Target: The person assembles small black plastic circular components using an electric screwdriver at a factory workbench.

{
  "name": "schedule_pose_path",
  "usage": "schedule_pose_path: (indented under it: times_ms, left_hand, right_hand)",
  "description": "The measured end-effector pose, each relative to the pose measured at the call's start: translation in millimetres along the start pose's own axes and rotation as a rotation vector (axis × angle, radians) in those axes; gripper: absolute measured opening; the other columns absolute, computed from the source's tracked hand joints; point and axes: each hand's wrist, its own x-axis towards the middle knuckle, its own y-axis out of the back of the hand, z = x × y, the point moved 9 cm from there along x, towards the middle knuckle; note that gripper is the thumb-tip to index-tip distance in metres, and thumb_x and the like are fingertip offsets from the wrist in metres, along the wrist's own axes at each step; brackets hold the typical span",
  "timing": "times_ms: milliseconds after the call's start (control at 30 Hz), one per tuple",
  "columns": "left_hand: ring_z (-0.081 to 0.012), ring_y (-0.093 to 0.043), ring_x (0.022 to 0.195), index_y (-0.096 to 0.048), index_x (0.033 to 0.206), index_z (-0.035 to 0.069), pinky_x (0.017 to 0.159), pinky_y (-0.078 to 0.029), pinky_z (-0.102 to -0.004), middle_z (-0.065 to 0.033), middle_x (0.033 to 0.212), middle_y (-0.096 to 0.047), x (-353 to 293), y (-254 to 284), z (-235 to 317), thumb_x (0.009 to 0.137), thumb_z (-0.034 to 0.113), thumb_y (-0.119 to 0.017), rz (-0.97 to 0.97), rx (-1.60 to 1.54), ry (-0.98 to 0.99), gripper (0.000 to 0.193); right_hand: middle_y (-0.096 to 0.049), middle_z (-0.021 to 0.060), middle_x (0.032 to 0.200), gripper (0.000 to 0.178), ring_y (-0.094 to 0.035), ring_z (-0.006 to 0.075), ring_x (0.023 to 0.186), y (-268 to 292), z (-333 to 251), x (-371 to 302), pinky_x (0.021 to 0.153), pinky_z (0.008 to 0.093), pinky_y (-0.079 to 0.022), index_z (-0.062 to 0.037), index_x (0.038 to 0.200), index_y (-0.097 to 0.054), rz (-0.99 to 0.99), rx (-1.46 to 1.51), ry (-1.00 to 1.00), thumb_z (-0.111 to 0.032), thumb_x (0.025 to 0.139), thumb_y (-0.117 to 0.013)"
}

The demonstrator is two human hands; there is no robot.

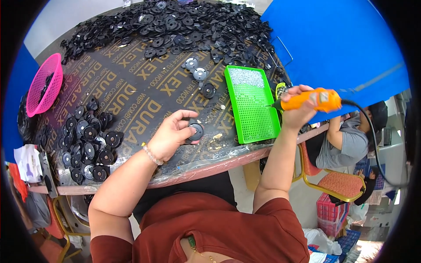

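Note:
My left hand [174, 135] grips a round black plastic part [196, 131] by its edge, low over the table near me. In my right hand [299, 107] is an orange corded electric screwdriver [323, 100], its dark tip pointing left over a green tray [240, 131]. Small silvery pieces, probably screws [247, 76], fill the far end of that tray. Beyond my left hand lie a few more round parts [200, 73], some with a metallic face, and a black one [208, 90]. A pile of similar round parts [89, 149] rests to the left.
A large heap of black parts [175, 26] covers the table's far side. At the left stands a pink basket [43, 94]. A blue panel [333, 48] rises at the right, where the screwdriver's cord [370, 127] hangs. Another person [346, 140] sits beyond a chair [342, 183].

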Motion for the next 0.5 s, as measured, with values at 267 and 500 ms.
schedule_pose_path:
  times_ms: [267, 500]
  left_hand:
    - [-0.0167, -0.065, 0.088, -0.047, 0.120, 0.001, 0.077, -0.056, -0.0272, -0.0129, 0.104, -0.065, 5.9, 4.8, -8.2, 0.086, -0.006, -0.054, -0.009, 0.059, -0.004, 0.035]
    - [-0.0109, -0.063, 0.079, -0.049, 0.118, -0.002, 0.070, -0.052, -0.0251, -0.0064, 0.089, -0.065, 0.7, -1.5, 5.1, 0.085, -0.009, -0.053, 0.016, 0.118, -0.029, 0.033]
  right_hand:
    - [-0.061, 0.0183, 0.088, 0.081, -0.062, 0.0228, 0.065, -111.9, -77.8, -69.6, 0.057, 0.0340, -0.055, 0.0013, 0.111, -0.048, -0.405, 0.548, 0.049, -0.068, 0.074, -0.064]
    - [-0.060, 0.0153, 0.088, 0.081, -0.061, 0.0195, 0.061, -151.8, -53.4, -100.2, 0.056, 0.0320, -0.053, -0.0024, 0.111, -0.045, -0.546, 0.532, -0.055, -0.074, 0.075, -0.056]
